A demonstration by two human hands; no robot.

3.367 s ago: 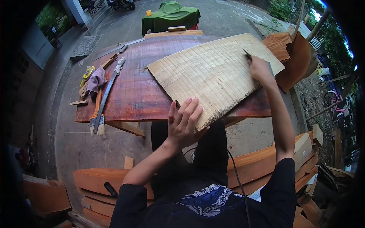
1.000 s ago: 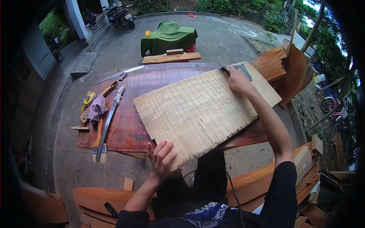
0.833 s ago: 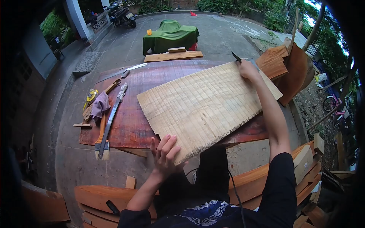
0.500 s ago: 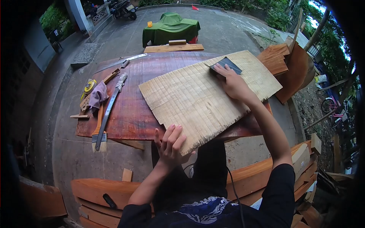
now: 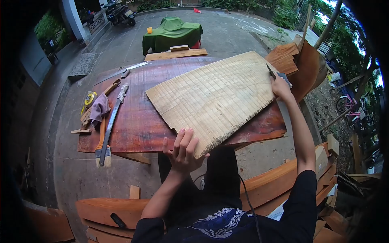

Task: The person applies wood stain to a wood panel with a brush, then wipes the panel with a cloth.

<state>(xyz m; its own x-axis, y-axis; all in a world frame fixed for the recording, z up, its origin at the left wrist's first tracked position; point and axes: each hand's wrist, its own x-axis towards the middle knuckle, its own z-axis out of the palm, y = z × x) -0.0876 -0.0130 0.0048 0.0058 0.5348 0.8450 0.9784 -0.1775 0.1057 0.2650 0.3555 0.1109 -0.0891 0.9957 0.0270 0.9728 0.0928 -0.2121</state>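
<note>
A pale, rough-sawn wooden board point(image 5: 210, 97) lies slanted over a reddish-brown wooden tabletop point(image 5: 129, 105), its near edge dark and ragged. My left hand point(image 5: 182, 152) grips the board's near left corner, fingers on the top face and thumb underneath. At the board's right end, my right hand point(image 5: 281, 88) is closed on a dark sheet of sandpaper point(image 5: 285, 77), which sticks out past the fingers on both sides. Part of the sheet is hidden by that hand.
On the table's left lie a long dark blade with a wrapped handle point(image 5: 112, 121), a paintbrush point(image 5: 103, 150), a purple rag point(image 5: 99, 107), a yellow tape measure point(image 5: 90, 98) and a handsaw point(image 5: 121, 73). Cut timber point(image 5: 113, 208) surrounds me. A green-covered object point(image 5: 172, 36) stands beyond.
My right hand has slid the sandpaper from the board's upper middle rightward to its right end. My left hand keeps its hold on the corner. The view has shifted slightly.
</note>
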